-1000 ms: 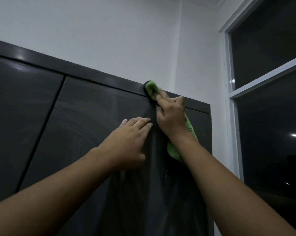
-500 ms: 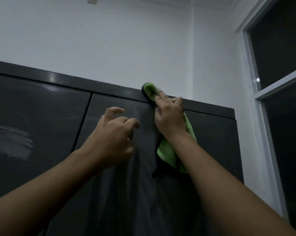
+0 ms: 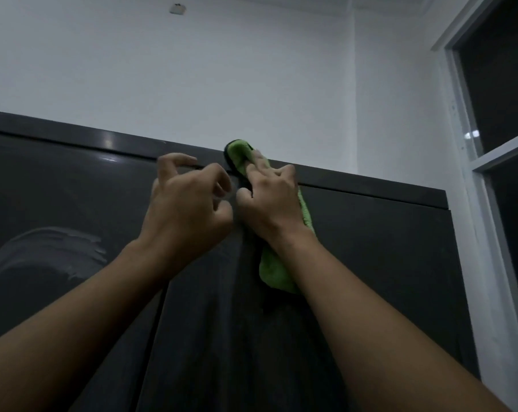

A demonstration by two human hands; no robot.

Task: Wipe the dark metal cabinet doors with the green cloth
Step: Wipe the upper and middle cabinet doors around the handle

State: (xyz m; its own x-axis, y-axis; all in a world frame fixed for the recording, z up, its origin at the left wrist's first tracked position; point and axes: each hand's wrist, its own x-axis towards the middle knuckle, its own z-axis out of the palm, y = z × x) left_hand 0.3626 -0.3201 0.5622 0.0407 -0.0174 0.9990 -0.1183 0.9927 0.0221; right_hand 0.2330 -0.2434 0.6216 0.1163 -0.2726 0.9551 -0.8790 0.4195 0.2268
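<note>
Metal fills the lower half of the view: the dark cabinet doors (image 3: 207, 337) stand closed under a glossy top rail (image 3: 73, 133) that slopes down to the right. The green cloth (image 3: 277, 272) lies against the right door (image 3: 400, 292) at its upper edge. Its top end is bunched over the rail, and its lower end hangs free below the wrist. The right hand (image 3: 271, 200) presses it flat to the metal, two fingers (image 3: 262, 163) stretched up over the bunched end and the thumb tucked in at the side. Palm and forearm cover the middle of the cloth, so only its two ends show. The left hand (image 3: 186, 209) is just beside it, the thumbs nearly meeting, its fingers bent into a claw with nothing held. Whether its fingertips touch the door or the rail I cannot tell. The left forearm (image 3: 88, 322) crosses the seam between the two doors and hides its upper part. On the left door (image 3: 43, 188) a pale curved smear (image 3: 49, 251) shows. Behind the cabinet rises a white wall (image 3: 192, 69) with a small fitting (image 3: 177, 8) near the top. A white window frame (image 3: 486, 218) with dark glass (image 3: 504, 84) stands near the cabinet's right end, a strip of wall between them.
</note>
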